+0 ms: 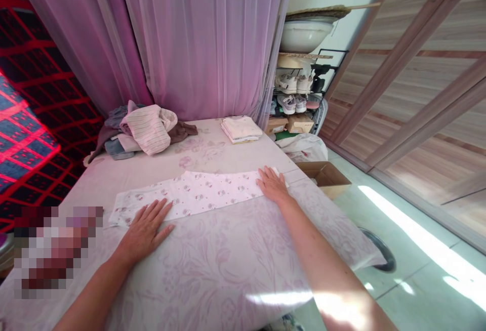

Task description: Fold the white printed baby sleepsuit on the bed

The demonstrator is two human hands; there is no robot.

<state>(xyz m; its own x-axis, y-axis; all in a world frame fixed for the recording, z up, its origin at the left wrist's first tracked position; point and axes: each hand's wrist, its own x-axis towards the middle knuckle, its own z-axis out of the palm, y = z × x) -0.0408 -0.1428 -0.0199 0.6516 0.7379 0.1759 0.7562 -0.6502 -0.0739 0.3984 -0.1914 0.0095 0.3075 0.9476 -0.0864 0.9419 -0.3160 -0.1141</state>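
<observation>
A pair of white pants (207, 192) with a small printed pattern lies flat across the table, folded lengthwise into a long strip. My left hand (147, 230) rests palm down on its near left part, fingers spread out. At the strip's right end, my right hand (272, 183) lies flat on the cloth with the fingers stretched. Neither hand grips anything. Farther back on the right sits a neat stack of folded clothes (241, 129). To the back left is a loose heap of clothes, with a pale striped garment (148, 128) on top.
A floral cloth covers the table (212, 270). Purple curtains (205, 42) hang behind it. Right of the table stand an open cardboard box (334, 176), a white plastic bag (306, 146) and a rack with shoes (290, 85). A blurred patch covers something at the left edge.
</observation>
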